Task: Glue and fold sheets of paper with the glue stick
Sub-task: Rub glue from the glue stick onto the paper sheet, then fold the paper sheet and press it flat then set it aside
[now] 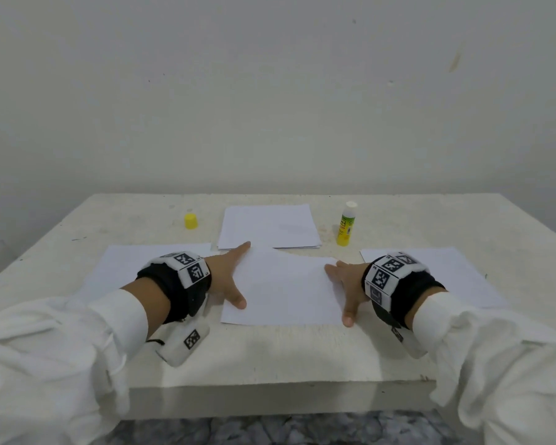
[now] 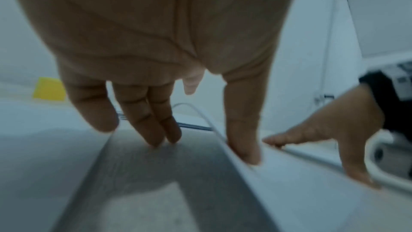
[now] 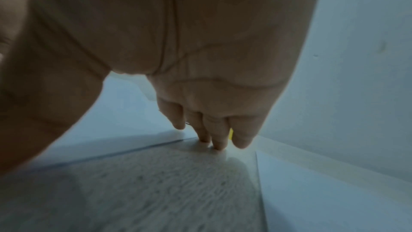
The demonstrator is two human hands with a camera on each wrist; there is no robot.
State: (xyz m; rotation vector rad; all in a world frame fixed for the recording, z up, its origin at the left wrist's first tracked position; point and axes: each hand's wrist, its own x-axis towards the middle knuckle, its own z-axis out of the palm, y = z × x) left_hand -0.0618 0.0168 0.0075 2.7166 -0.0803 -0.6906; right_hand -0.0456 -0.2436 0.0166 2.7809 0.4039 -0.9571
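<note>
Squaring the centre sheet [image 1: 283, 284], nearer than the paper stack [image 1: 268, 227].
Lying long axis crosswise; left hand [image 1: 228, 277] and right hand [image 1: 347, 284] flattened, fingers straight, pressing opposite short edges, equally near; glue stick [image 1: 345, 224] standing right of the stack.

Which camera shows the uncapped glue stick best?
The head view: the glue stick stands upright and whole on the table, right of the paper stack. The right wrist view shows only a yellow sliver behind the fingers; the left wrist view shows none.
</note>
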